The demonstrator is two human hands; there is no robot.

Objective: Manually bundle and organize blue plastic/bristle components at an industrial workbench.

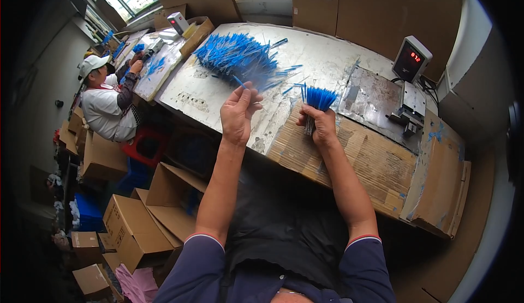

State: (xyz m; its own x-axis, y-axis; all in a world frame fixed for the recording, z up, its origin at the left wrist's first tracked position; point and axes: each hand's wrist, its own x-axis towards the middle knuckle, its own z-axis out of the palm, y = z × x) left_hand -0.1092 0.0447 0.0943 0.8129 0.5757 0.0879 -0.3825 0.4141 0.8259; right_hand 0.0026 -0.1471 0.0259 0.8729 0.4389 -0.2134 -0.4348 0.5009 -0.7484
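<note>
My right hand [322, 124] is wrapped round a bundle of thin sticks [321, 98], whose blue ends fan out above the fist and whose pale, wiry-looking lengths show below it. To its left, my left hand [238, 116] is raised over the table's near side, thumb and fingertips pinched on a thin blue-ended stick [239, 81]. Beyond that hand lies a large heap of blue-ended sticks [234, 55], with loose ones spilling toward the right. What the sticks are exactly I cannot make out.
Corrugated cardboard [349, 158] covers the table's front edge. At right stand a metal fixture [409, 109] and a box with a red lit display [412, 58]. A co-worker [103, 101] sits at the left bench. Open cartons [128, 229] crowd the floor at lower left.
</note>
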